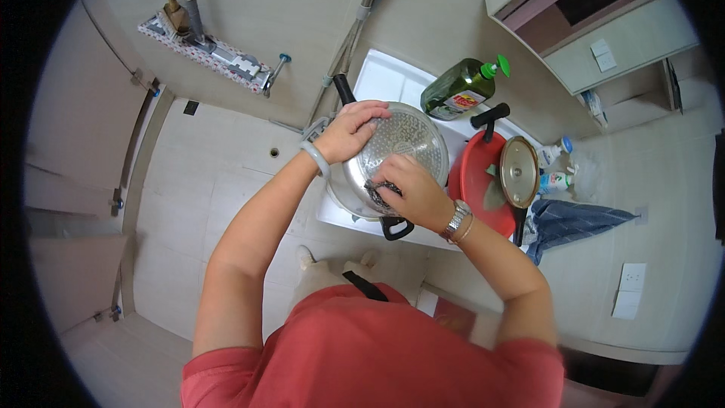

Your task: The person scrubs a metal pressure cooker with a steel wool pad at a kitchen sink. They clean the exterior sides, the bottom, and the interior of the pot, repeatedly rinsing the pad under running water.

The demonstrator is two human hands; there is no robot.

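Note:
A metal pot (pixel 423 127) is tipped bottom up over the white sink (pixel 391 71), its dotted base facing me. One black handle (pixel 343 89) points away from me, and a black loop handle (pixel 396 228) is on the near side. My left hand (pixel 350 131) grips the left edge of the pot, fingers spread on its base. In my right hand (pixel 416 190) a dark steel wool scourer (pixel 378 194) is pressed to the near part of the pot. The right fingertips are partly blurred.
Right of the pot stand a green pump bottle (pixel 460 90), a red basin (pixel 473 181) and a pot lid (pixel 519 173). A black faucet (pixel 490 116) rises behind the basin. Bottles (pixel 555 182) and a blue cloth (pixel 572 221) are further right. A flat mop (pixel 215 59) hangs at the wall.

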